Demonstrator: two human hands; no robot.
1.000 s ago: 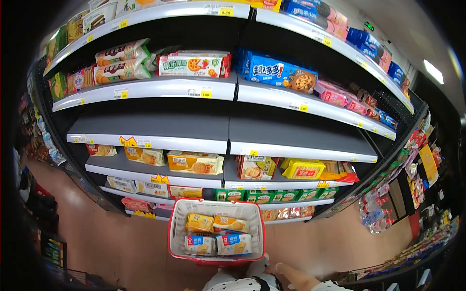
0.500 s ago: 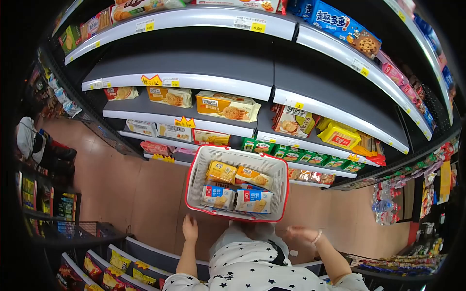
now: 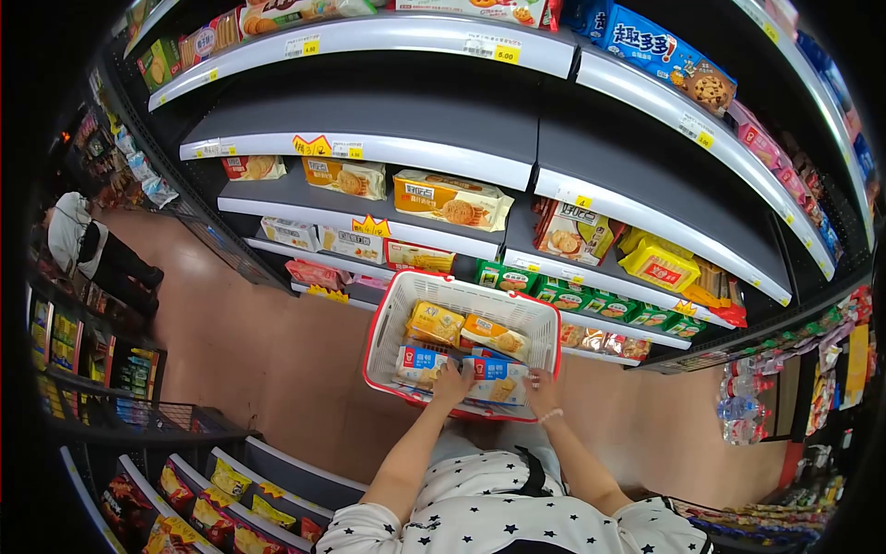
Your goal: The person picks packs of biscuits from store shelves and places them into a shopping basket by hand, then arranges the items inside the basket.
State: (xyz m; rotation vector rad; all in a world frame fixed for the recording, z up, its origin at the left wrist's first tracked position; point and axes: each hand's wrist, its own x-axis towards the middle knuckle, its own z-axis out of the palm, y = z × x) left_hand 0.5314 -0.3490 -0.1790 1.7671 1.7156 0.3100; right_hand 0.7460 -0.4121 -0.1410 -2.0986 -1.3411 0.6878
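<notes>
A white shopping basket (image 3: 546, 331) with a red rim stands before the shelves, in front of my body. Inside it, a blue-and-white biscuit pack (image 3: 498, 380) lies at the near right, between my hands. My left hand (image 3: 452, 382) has its fingers closed on that pack's left end. At the pack's right end is my right hand (image 3: 543, 393), fingers bent around the edge. A second blue-and-white pack (image 3: 420, 361) lies to the left, partly behind my left hand. Farther in are a yellow pack (image 3: 435, 323) and an orange biscuit pack (image 3: 496, 338).
Curved shelves (image 3: 369, 152) hold biscuit packs, among them an orange box (image 3: 452, 199) and yellow packs (image 3: 659, 266). Snack bags (image 3: 175, 482) fill a rack at the lower left. A person (image 3: 92, 245) stands in the aisle at far left. Bottles (image 3: 743, 406) stand at right.
Both hands have moved from outside the basket's near side into it, onto the near-right blue-and-white pack. The view has shifted slightly, with the shelves and basket now farther right.
</notes>
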